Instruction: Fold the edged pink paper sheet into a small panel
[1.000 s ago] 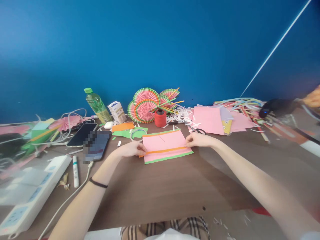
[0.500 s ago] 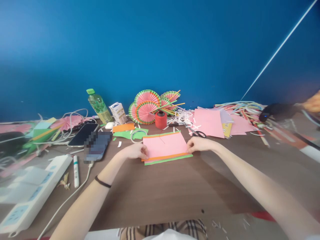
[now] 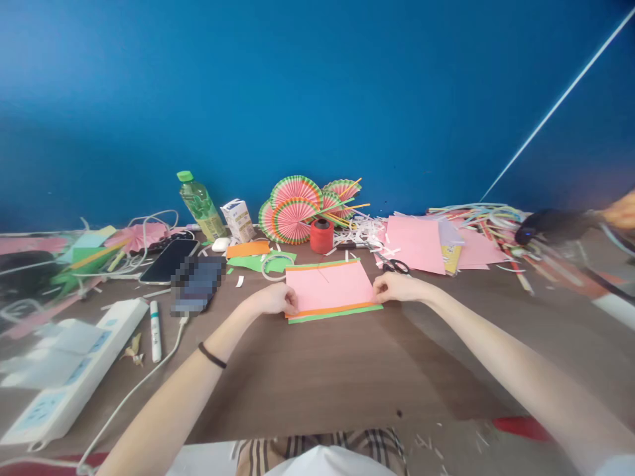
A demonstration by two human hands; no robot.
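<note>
A stack of coloured paper sheets lies flat on the table in front of me. Pink is on top, and strips of orange and green show along its near and far edges. My left hand pinches the near left corner with curled fingers. At the near right corner, my right hand is closed on the paper's edge in the same way. Just beyond the stack stands a red spool of thread. Scissors lie past my right hand, partly hidden.
Pleated paper fans lean near the blue wall. A green-capped bottle and a small carton stand left of them. Phones, a marker and a power strip lie left. Pink sheets and paper scraps sit right.
Both hands stay on the paper's near corners. The lower sheets stick out less along the near edge, so the layers lie more evenly. The view has shifted slightly.
</note>
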